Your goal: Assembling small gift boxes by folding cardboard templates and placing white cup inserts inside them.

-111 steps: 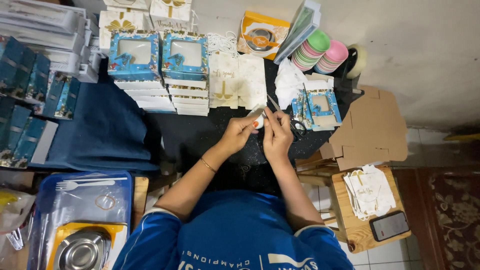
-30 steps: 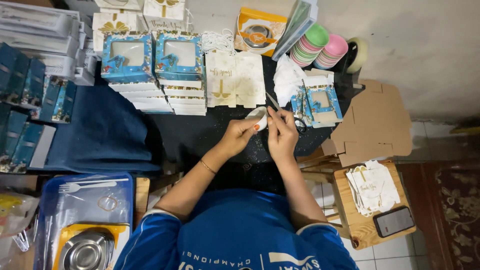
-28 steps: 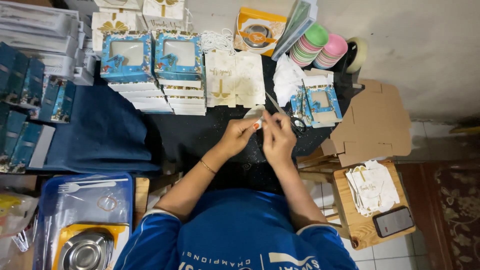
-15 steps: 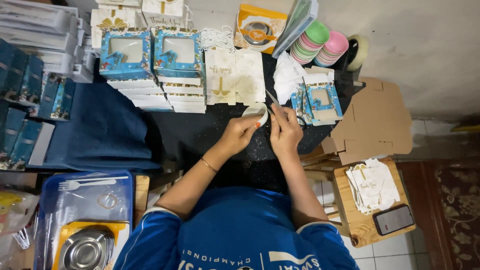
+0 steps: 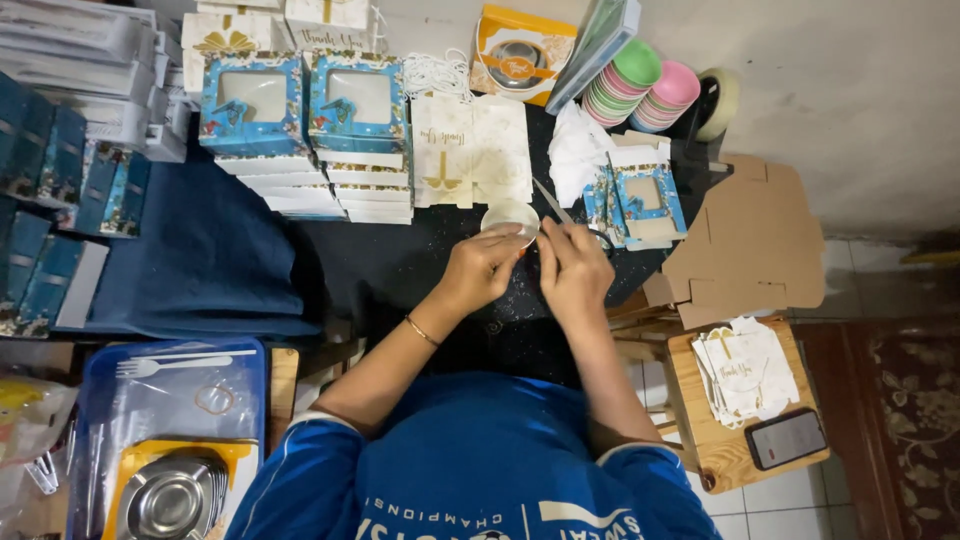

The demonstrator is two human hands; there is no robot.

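Small tape roll (image 5: 510,217), whitish, raised just above black table (image 5: 400,270), near flat cream boxes (image 5: 470,150). Pinched in left hand (image 5: 482,270), fingers closed round its rim. Right hand (image 5: 572,270) beside it, fingertips drawn together at roll's edge, apparently picking at tape end; too small to confirm. Scissors (image 5: 560,212) just behind. Blue window box (image 5: 645,198) to right. Best kept steady, roll angled toward light, end lifted with nail, pulled slow and straight.

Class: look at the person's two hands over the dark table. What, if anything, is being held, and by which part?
The left hand holds a small whitish roll of tape by its near rim. The right hand pinches something at its edge; too small to tell.
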